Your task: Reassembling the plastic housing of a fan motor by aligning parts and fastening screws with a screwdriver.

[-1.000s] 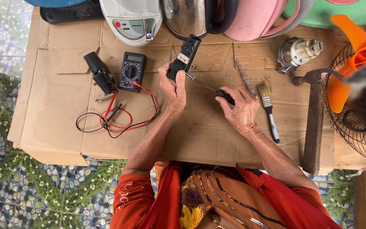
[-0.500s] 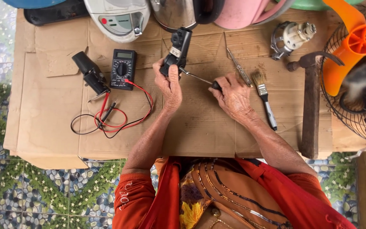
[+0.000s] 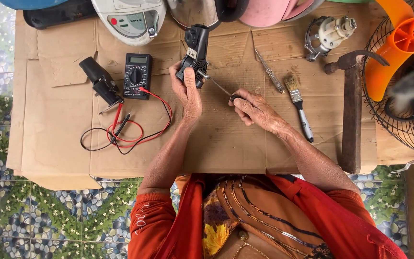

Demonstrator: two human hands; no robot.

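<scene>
Where head view looks down on cardboard-covered table [image 3: 226, 144]: left hand [image 3: 188, 91], fingers clamped on black switch housing [image 3: 193, 52], raised above table. Right hand [image 3: 255, 108], fingers closed round screwdriver [image 3: 219, 85], tip at housing. Housing apparently unopened; screw work in progress. Nearby: multimeter [image 3: 136, 76], brush [image 3: 299, 105], hammer [image 3: 351, 105]. No containers with visible contents.

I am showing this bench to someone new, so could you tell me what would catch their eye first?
At the middle of the cardboard-covered table, the left hand holds a small black part upright while the right hand works a screwdriver into it. To the left lies a black meter with tangled red and black leads. At the right edge, a bright orange fan in its wire cage stands out, beside a hammer.
</scene>
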